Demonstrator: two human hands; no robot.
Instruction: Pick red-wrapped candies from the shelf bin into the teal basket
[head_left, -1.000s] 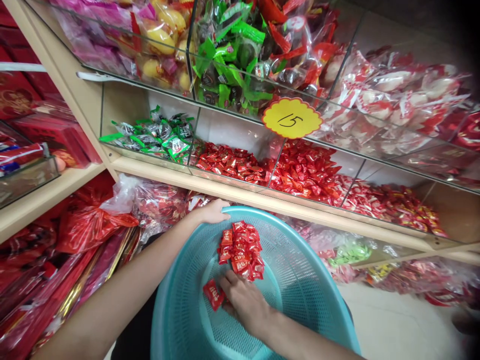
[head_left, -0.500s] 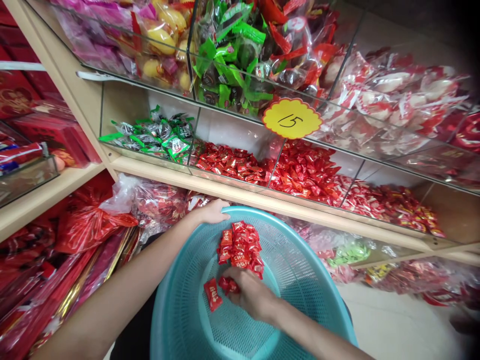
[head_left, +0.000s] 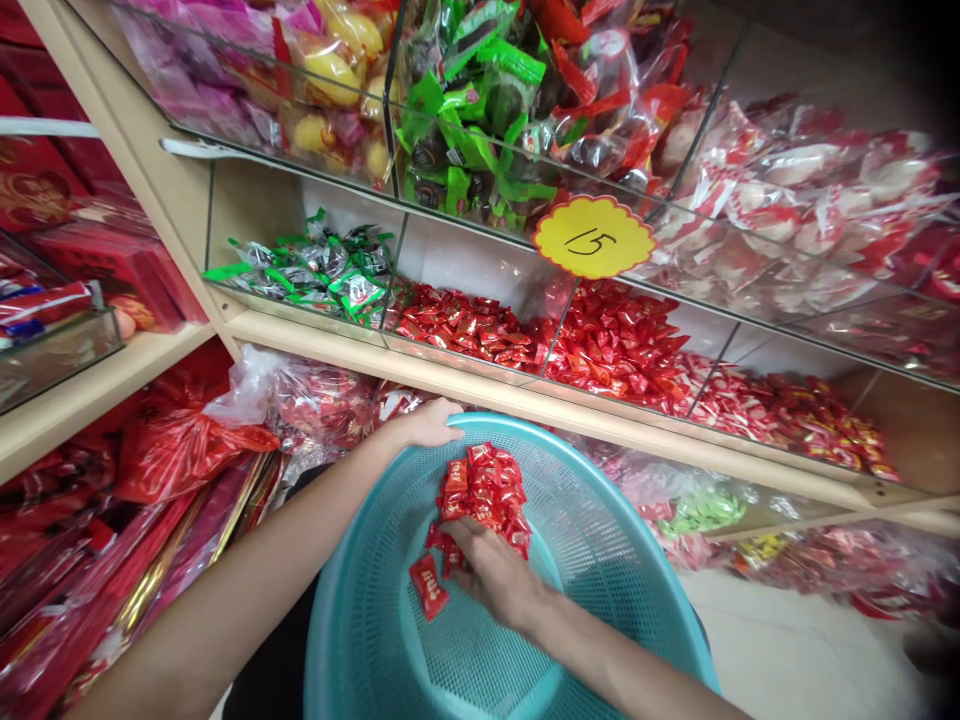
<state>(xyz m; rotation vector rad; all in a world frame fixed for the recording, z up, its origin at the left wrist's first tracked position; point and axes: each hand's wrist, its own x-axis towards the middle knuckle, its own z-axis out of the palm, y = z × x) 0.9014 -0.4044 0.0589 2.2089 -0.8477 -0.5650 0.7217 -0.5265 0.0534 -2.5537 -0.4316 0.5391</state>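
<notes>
A turquoise plastic basket with mesh walls stands tilted toward me. My left hand is closed over its far left rim. Inside lies a pile of red-wrapped candies, with one single red candy apart from it on the near left. My right hand reaches into the basket at the pile's near edge. Its fingers and thumb are bent around red wrapped candy there. The palm side is hidden, so how many pieces it holds does not show.
Ahead, a wooden shelf has clear bins of red candies and green-wrapped candies. A yellow price tag hangs from the upper bins. Red plastic bags lie at lower left, and bagged goods sit under the shelf at right.
My right hand has moved slightly up and left, closer against the pile, with the candy at its fingers. My left hand stays on the rim. The view has shifted slightly.
</notes>
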